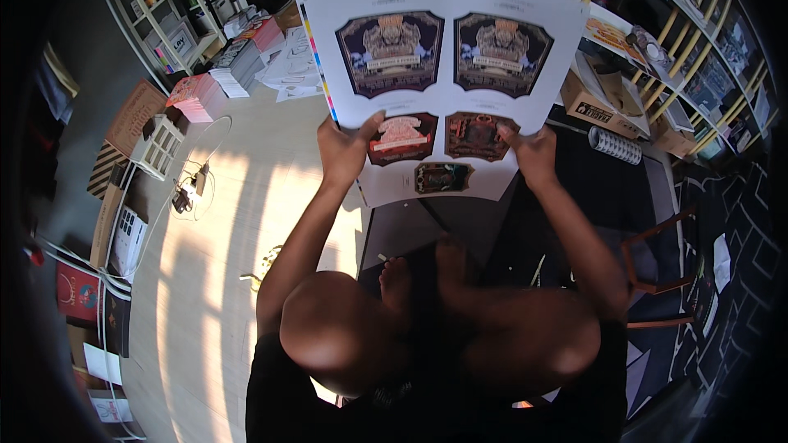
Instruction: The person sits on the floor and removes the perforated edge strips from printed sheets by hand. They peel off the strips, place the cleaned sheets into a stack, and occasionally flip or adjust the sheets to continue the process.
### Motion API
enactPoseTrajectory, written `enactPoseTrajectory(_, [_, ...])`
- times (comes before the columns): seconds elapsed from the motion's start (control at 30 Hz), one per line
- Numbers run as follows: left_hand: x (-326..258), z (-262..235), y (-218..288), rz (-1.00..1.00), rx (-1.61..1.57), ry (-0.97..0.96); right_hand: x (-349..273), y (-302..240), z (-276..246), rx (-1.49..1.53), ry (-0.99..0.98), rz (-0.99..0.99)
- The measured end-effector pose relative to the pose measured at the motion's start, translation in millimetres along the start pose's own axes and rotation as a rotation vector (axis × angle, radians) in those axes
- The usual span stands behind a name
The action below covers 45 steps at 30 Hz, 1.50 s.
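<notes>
A large white printed sheet [450, 49] is held up in front of me above my knees. It bears several dark and red label designs, and a strip of colour patches runs down its left edge. My left hand [343, 150] pinches the sheet's lower left side, thumb on the printed face. On the lower right side my right hand [532, 152] grips it the same way, its thumb over a brown label. The fingers behind the sheet are hidden. The sheet curves slightly, its top edge bowed.
Paper stacks [238, 66] and a pink stack [197, 97] stand at the far left near a shelf [176, 8]. A power strip with cables [197, 180] lies on the left floor. At right are a cardboard box [603, 111], a rack [685, 41] and a wooden frame [628, 258].
</notes>
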<state>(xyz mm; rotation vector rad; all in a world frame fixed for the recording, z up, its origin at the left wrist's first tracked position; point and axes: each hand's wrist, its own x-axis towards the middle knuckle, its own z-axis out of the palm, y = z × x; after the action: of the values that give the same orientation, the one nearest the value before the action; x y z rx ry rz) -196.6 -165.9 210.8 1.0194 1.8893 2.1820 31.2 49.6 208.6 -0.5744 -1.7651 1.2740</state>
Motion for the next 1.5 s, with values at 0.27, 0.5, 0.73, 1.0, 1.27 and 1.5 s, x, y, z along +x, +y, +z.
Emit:
enactPoseTrajectory(0.27, [38,-44,77,0.168,0.011,0.118,48,-88,27,-0.003,-0.110,-0.021])
enactPoseTrajectory(0.5, [36,-107,20,0.090,0.093,0.213,63,-14,119,-0.062,-0.152,-0.108])
enactPoseTrajectory(0.73, [15,-185,-91,-0.042,0.216,0.395,50,130,260,0.167,-0.248,-0.030])
enactPoseTrajectory(1.0, [-24,-223,-168,0.028,0.198,0.552,37,185,331,0.226,-0.401,-0.068])
enactPoseTrajectory(1.27, [-39,-240,-176,-0.028,0.336,0.681,64,192,317,0.221,-0.720,0.001])
enactPoseTrajectory(1.5, [-41,-204,-167,-0.079,0.326,0.642,47,178,322,-0.229,-0.191,-0.273])
